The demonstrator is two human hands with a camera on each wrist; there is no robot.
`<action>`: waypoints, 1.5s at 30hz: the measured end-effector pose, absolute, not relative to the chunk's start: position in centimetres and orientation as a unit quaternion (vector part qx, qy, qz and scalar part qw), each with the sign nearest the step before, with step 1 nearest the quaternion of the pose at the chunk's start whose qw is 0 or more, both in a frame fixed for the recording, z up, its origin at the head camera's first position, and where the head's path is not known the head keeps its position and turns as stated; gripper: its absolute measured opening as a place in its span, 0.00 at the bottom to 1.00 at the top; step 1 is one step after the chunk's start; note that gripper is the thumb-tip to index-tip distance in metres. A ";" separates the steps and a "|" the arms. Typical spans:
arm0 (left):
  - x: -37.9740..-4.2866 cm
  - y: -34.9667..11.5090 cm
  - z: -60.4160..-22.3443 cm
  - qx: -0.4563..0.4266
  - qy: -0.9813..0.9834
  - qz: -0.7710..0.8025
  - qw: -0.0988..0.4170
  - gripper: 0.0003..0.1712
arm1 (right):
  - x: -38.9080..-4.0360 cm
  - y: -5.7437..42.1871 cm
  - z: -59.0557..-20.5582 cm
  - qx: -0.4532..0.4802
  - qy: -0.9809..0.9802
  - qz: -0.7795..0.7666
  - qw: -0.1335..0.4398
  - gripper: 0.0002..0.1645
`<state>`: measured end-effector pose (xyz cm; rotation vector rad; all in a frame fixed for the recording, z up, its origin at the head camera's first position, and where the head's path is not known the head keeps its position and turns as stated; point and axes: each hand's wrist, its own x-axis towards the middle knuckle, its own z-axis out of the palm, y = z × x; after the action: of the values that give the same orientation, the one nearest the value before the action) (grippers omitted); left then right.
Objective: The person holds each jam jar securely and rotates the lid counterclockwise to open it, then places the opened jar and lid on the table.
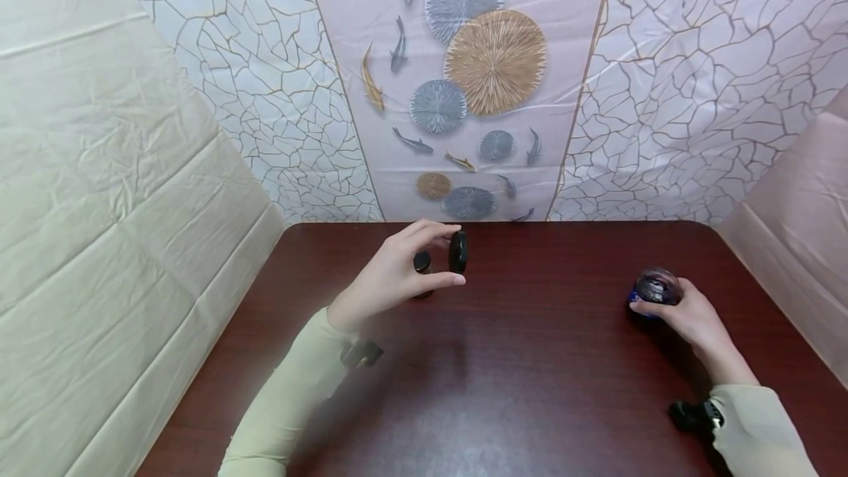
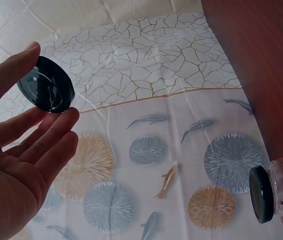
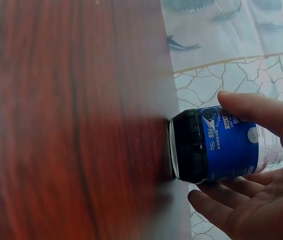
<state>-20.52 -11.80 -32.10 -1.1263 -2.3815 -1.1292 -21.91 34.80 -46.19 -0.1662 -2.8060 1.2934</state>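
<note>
My left hand (image 1: 396, 262) pinches a round black jar lid (image 1: 458, 252) on edge between thumb and fingertips, raised above the table. The left wrist view shows the lid (image 2: 44, 85) tilted, its shiny inner face partly visible. At the right, my right hand (image 1: 701, 321) grips a glass jar (image 1: 656, 288) with a blue label (image 3: 231, 142), thumb on one side and fingers on the other. This jar has no lid on its mouth and holds dark contents; its base is right at the tabletop. Behind the left hand stands a second jar (image 2: 282, 186) with a red label and a black lid.
The dark red wooden table (image 1: 530, 359) has rounded far corners. A patterned cloth (image 1: 503, 168) with fish and round motifs hangs along its back edge. Pale cloth walls (image 1: 132, 241) close in the left and right sides.
</note>
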 end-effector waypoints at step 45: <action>-20.9 -12.8 -32.6 -0.341 -0.846 -0.378 0.158 0.35 | -22.0 35.4 -46.5 -0.041 -0.906 0.420 0.016 0.54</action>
<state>-20.88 -12.76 -32.57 -0.9754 -2.4199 -1.0804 -21.96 35.38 -46.53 -0.1269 -2.8180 1.3072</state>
